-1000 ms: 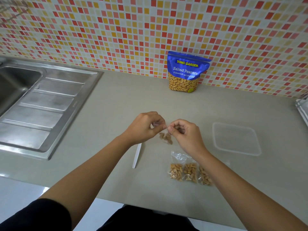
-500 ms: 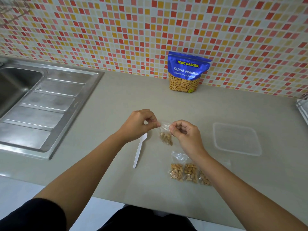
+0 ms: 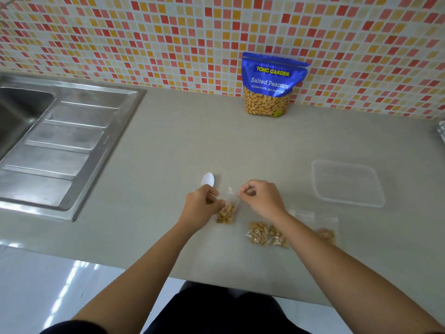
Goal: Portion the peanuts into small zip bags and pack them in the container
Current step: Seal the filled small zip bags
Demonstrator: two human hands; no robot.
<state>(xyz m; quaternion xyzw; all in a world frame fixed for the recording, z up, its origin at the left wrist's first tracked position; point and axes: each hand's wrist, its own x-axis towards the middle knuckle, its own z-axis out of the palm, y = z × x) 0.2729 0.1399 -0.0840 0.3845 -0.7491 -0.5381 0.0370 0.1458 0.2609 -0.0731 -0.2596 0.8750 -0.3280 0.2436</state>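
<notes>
Head view: left hand [image 3: 201,205] and right hand [image 3: 262,198] pinched on small bag [image 3: 227,209] of peanuts mid-counter [image 3: 168,141], filled bags [image 3: 267,233] toward front edge, container [image 3: 346,183] apart rightward, bare counter beyond

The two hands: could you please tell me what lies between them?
In the head view, the small zip bag of peanuts lies between the left hand and the right hand, both pinching its top.
</notes>
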